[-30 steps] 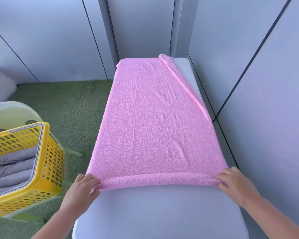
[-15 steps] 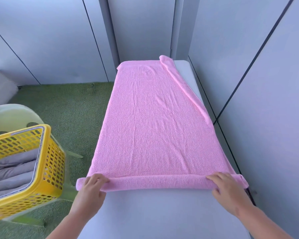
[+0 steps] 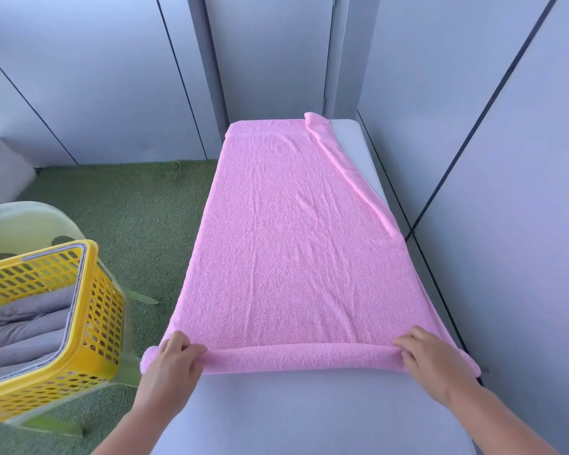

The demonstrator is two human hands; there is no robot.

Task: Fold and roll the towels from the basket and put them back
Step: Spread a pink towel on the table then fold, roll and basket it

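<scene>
A pink towel (image 3: pixel 296 244) lies lengthwise on the grey table (image 3: pixel 309 412), its right long edge folded inward. Its near end is wound into a thin roll across the table. My left hand (image 3: pixel 173 362) presses on the roll's left end, fingers curled over it. My right hand (image 3: pixel 431 359) grips the roll's right end the same way. A yellow perforated basket (image 3: pixel 89 323) stands at the lower left, with rolled grey towels (image 3: pixel 23 326) lying inside it.
The basket rests on a pale green plastic chair (image 3: pixel 23 221) over green artificial turf (image 3: pixel 119 211). Grey wall panels (image 3: pixel 506 192) run close along the table's right side and behind its far end.
The roll at the towel's near end has grown thicker and moved slightly away from me. Both hands shifted on top of it, fingers reaching over.
</scene>
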